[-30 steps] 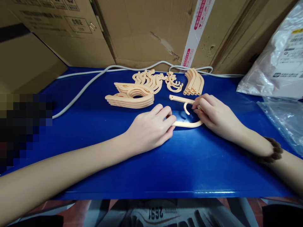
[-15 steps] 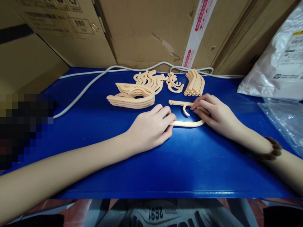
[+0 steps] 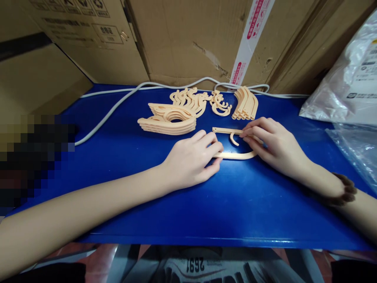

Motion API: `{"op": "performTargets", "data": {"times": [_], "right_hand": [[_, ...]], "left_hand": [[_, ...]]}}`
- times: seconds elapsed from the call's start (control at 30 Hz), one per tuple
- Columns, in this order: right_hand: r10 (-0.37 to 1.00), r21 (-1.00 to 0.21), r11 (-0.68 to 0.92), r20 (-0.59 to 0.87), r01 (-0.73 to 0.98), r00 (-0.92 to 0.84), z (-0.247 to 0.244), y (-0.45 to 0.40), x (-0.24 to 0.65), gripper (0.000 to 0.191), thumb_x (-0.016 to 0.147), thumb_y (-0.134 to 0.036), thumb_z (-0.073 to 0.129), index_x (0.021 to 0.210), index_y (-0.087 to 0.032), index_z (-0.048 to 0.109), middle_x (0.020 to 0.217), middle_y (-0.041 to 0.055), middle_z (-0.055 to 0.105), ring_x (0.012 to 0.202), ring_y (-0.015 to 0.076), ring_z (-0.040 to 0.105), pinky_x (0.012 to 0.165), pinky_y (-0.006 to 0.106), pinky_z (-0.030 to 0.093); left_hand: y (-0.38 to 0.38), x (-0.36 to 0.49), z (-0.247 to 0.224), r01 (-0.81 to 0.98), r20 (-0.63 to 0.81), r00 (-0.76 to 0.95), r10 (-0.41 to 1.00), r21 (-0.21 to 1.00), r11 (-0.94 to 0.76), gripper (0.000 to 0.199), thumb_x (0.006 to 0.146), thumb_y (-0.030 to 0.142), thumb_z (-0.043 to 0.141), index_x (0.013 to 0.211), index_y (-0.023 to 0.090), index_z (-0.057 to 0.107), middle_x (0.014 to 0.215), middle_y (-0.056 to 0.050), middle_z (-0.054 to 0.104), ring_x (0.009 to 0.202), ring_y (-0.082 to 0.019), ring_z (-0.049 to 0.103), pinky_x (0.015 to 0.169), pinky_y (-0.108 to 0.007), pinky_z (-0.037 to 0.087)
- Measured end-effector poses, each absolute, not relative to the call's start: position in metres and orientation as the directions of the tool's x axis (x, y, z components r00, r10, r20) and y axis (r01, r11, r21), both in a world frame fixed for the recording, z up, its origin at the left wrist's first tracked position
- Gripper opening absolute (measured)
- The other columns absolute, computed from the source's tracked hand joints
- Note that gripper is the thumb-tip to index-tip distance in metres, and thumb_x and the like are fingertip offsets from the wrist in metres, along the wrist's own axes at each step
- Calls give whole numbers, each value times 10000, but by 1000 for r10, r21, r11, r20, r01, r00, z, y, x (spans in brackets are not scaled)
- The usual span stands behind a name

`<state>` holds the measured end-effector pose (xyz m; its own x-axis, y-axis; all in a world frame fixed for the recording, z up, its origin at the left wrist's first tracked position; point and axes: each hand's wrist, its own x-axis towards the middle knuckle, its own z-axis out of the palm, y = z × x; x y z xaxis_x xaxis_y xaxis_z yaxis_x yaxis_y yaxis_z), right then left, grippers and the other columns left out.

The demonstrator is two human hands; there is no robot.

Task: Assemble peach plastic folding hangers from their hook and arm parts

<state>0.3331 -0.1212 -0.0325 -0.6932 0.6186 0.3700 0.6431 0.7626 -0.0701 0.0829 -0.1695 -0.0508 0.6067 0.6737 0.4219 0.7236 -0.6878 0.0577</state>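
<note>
Between my hands lies a cream plastic folding hanger (image 3: 238,155), its curved arm nearest me and its straight bar behind. A small hook (image 3: 233,138) curls down from the bar. My left hand (image 3: 196,157) pinches the left end of the curved arm between thumb and fingers. On the right, my right hand (image 3: 266,139) grips the hanger where bar and arm come together; its fingers cover that joint. Just behind my left hand sits a stack of folded hangers (image 3: 167,120), touching neither hand.
Loose hooks (image 3: 220,105) and wavy cream pieces (image 3: 191,100) lie at the back, beside a bundle of curved arms (image 3: 245,104). A white cable (image 3: 113,108) runs along the rear of the blue table (image 3: 229,212). Cardboard boxes (image 3: 188,43) stand behind; plastic bags (image 3: 344,90) lie right.
The view has shifted slightly, so everything appears a little further right. Both hands keep their hold on the hanger, with only small finger shifts.
</note>
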Motion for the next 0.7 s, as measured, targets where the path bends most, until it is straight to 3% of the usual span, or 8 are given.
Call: {"op": "performTargets", "data": {"times": [0.2,0.37,0.57,0.7], "right_hand": [[489,7,854,330,520,-808,-30,-135,323,269,972,-310,524,1166,-158,630,1021,106,651,889,223,588,762,352,437],[404,35,901,300,433,-864,-32,-136,320,274,974,-378,521,1064,-162,663,974,93,644,893,214,586,733,322,417],[385,165,881,299,444,-873,-32,-140,316,209,993,-293,484,997,-163,648,953,83,655,808,183,559,725,300,415],[365,241,863,307,443,-879,-32,-142,315,180,993,-267,482,989,-169,632,958,84,660,793,177,556,699,299,394]], "left_hand": [[-170,86,-43,744,456,568,686,71,-664,203,971,270,458,1009,192,641,1054,-39,650,957,-190,577,745,-300,454],[-167,88,-30,746,489,543,683,92,-659,216,976,264,448,1016,184,645,1046,-51,659,964,-199,588,749,-302,468],[-152,83,-4,765,498,484,720,159,-624,204,971,269,456,1002,197,645,1061,-41,661,1046,-220,593,808,-338,478],[-130,76,26,860,466,356,810,176,-479,217,946,321,491,1001,222,676,1024,-41,667,973,-235,596,791,-368,450]]}}
